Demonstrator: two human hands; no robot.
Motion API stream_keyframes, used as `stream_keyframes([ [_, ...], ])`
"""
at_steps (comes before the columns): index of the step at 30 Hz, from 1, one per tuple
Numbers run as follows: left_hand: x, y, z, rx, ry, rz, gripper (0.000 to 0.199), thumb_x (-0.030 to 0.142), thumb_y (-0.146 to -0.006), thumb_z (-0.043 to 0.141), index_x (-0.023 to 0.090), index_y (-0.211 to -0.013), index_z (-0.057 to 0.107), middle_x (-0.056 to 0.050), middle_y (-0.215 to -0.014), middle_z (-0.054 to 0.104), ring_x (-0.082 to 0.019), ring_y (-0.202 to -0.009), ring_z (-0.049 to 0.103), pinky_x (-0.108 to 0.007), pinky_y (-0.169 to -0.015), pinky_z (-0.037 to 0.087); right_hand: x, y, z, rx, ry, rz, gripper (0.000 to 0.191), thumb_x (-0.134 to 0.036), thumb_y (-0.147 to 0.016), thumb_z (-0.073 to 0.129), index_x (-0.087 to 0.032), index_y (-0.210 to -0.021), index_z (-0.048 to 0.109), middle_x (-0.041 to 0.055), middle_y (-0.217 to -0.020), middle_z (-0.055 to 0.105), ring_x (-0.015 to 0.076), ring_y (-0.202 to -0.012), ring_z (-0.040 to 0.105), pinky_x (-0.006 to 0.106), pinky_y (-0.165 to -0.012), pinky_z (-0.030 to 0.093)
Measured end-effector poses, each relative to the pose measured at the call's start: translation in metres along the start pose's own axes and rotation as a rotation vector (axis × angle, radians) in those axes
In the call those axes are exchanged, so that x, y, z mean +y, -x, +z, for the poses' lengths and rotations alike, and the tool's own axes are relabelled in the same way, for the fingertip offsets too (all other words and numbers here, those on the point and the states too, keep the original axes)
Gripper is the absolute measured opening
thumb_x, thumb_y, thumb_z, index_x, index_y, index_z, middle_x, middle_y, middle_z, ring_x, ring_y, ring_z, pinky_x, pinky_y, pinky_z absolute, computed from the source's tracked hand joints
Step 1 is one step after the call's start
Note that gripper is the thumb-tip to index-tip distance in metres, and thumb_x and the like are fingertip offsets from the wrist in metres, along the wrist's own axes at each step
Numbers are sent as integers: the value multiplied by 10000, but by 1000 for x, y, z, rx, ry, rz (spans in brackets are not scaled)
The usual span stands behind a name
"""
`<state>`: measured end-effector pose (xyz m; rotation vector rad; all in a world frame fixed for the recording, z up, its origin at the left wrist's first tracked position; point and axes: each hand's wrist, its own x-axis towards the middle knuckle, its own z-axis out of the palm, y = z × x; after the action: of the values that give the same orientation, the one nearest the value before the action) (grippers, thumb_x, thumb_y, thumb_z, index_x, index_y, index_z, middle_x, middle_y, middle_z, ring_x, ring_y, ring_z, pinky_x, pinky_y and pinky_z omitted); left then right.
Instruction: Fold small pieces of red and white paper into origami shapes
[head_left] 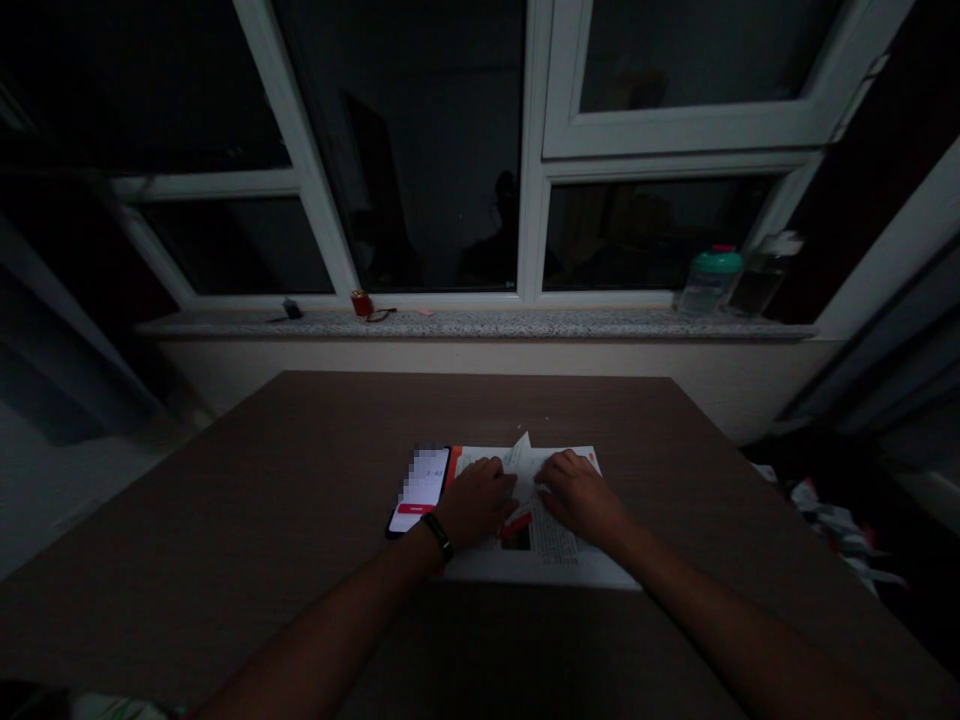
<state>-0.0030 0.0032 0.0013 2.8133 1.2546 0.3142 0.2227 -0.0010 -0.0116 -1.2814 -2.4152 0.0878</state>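
Note:
A small piece of folded white paper [522, 455] stands with its pointed tip up, between my two hands. My left hand [480, 502], with a black band on the wrist, has its fingers curled at the paper's left side. On the right side, my right hand [581, 497] bends its fingers and thumb onto the same paper. Beneath both hands lies a printed sheet or booklet [555, 572] with an orange left edge. Near my left thumb is a small red piece [516, 526]; its kind is unclear. The fingertips are partly hidden in dim light.
A lit phone [421, 490] lies left of the booklet on the brown table [315, 450]. Behind the table, the windowsill [480, 322] holds a teal-lidded bottle [709, 280], another clear bottle [763, 275] and a small red item [361, 303]. Tiny white scraps lie beyond the booklet.

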Motion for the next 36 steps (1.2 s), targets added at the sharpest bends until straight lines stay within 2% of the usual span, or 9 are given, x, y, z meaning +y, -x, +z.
stream_keyframes([
  [5, 1, -1, 1, 8, -2, 56, 228, 331, -922, 617, 202, -1110, 612, -72, -1054, 559, -228, -993, 529, -367, -880, 421, 2, 1, -1, 23, 40, 69, 61, -206, -880, 617, -196, -932, 649, 62, -987, 615, 242, -1008, 523, 376, -871, 389],
  [9, 0, -1, 1, 23, 31, 106, 271, 330, -895, 652, 195, -1126, 611, -69, -1043, 567, -233, -1000, 535, -365, -886, 424, 2, 3, -2, 13, 39, 69, 33, -209, -876, 614, -193, -871, 642, 61, -944, 612, 246, -983, 531, 381, -858, 398],
  [13, 2, 0, -2, 25, 80, 149, 359, 449, -924, 602, 221, -1200, 597, -70, -1087, 579, -238, -1036, 538, -383, -923, 421, 3, 4, -2, 19, 33, 62, 108, -216, -888, 596, -200, -964, 671, 68, -980, 623, 248, -1001, 531, 394, -874, 405],
  [17, 5, 2, -2, 53, 95, 159, 405, 542, -948, 523, 227, -1186, 615, -71, -1115, 590, -237, -1051, 543, -392, -952, 408, 7, 4, 2, 10, 45, 65, 201, -223, -895, 584, -201, -1071, 678, 83, -1020, 624, 259, -1033, 525, 413, -905, 405],
  [21, 4, 2, 1, 72, 79, 148, 417, 519, -978, 477, 204, -1230, 582, -94, -1232, 574, -246, -1121, 534, -410, -988, 398, 10, 4, 6, 33, 71, 88, 244, -242, -894, 588, -185, -1121, 658, 92, -1057, 614, 269, -1059, 512, 433, -937, 395],
  [26, 1, 2, 4, 81, 80, 121, 392, 486, -998, 451, 196, -1234, 568, -95, -1269, 581, -248, -1159, 515, -428, -1007, 403, 9, 4, 6, 40, 73, 90, 142, -241, -893, 586, -187, -999, 665, 85, -1012, 611, 264, -1024, 511, 420, -907, 398],
  [33, 1, 2, 6, 44, 35, 82, 389, 410, -961, 544, 189, -1282, 530, -111, -1374, 523, -280, -1197, 483, -467, -1028, 402, 4, 4, 1, 28, 59, 56, 124, -203, -909, 546, -181, -869, 661, 79, -935, 602, 245, -969, 514, 383, -856, 409],
  [36, -1, 1, 9, 40, 29, 70, 395, 403, -960, 553, 200, -1296, 513, -116, -1379, 512, -273, -1206, 483, -463, -1027, 406, 2, 4, -1, 11, 31, 27, 144, -189, -912, 540, -187, -920, 684, 78, -944, 605, 243, -973, 513, 380, -849, 413],
])
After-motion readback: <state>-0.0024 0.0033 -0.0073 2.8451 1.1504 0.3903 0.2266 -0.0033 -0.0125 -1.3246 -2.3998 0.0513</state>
